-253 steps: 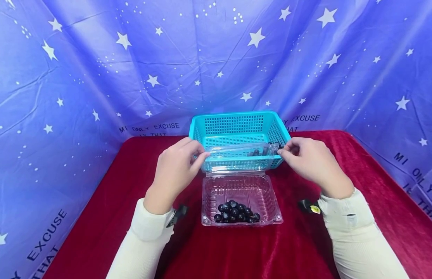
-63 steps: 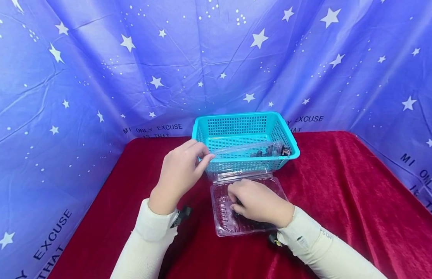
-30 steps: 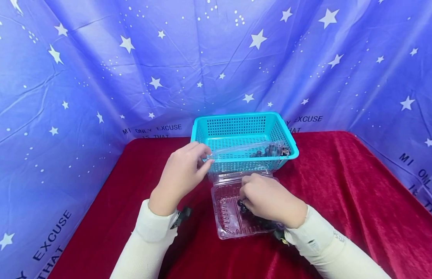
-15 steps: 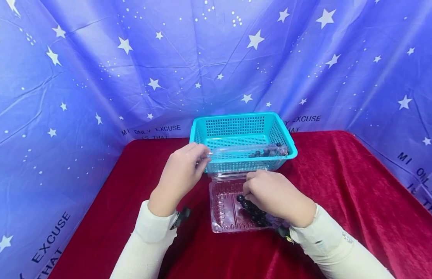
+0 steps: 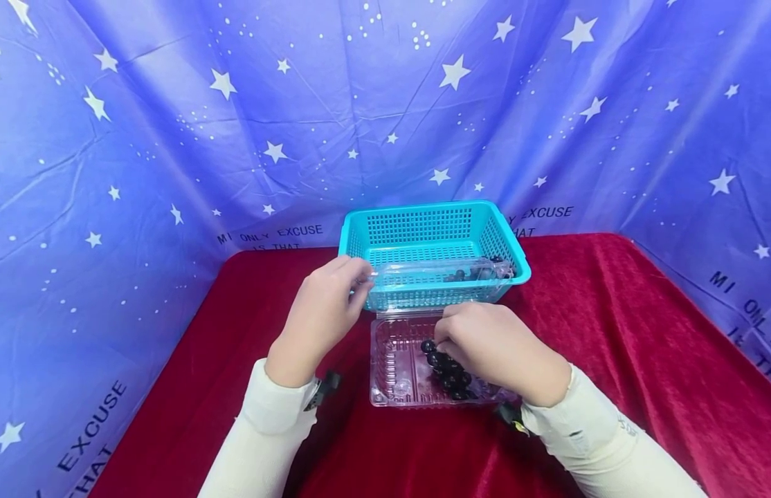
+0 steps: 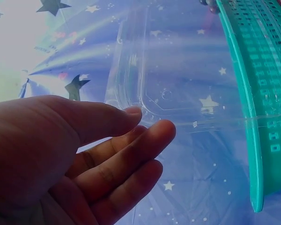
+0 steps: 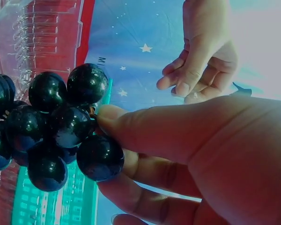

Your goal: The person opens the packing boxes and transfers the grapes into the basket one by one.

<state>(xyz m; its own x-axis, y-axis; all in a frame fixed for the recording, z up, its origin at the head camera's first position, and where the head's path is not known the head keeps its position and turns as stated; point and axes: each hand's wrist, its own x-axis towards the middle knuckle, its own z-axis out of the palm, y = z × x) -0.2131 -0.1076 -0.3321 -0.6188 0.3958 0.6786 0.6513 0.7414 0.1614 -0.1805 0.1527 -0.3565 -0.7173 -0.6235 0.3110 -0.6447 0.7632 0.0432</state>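
My left hand (image 5: 317, 318) pinches a corner of the clear lid (image 6: 145, 110) between thumb and fingertips, seen in the left wrist view. This lid is hinged to a clear plastic container (image 5: 385, 373) and stands raised, leaning over the basket's front side. My right hand (image 5: 500, 353) is over the container's right half. Its thumb and fingers pinch a bunch of dark grapes (image 7: 68, 124) by the stem end, as the right wrist view shows. In the head view, the grapes extend down over the container's base. Whether the lower grapes touch the base, I cannot tell.
Behind the container stands a turquoise mesh basket (image 5: 423, 220). More dark grapes (image 5: 485, 271) lie at its right end, partly seen through the lid. Red cloth (image 5: 267, 277) covers the table, and a blue star-printed curtain (image 5: 360, 104) rises behind it.
My right hand has gripped the grape bunch, shifted slightly right and raised its upper end. Earlier it let go of the lid's right corner. My left hand stays at the lid's left corner.
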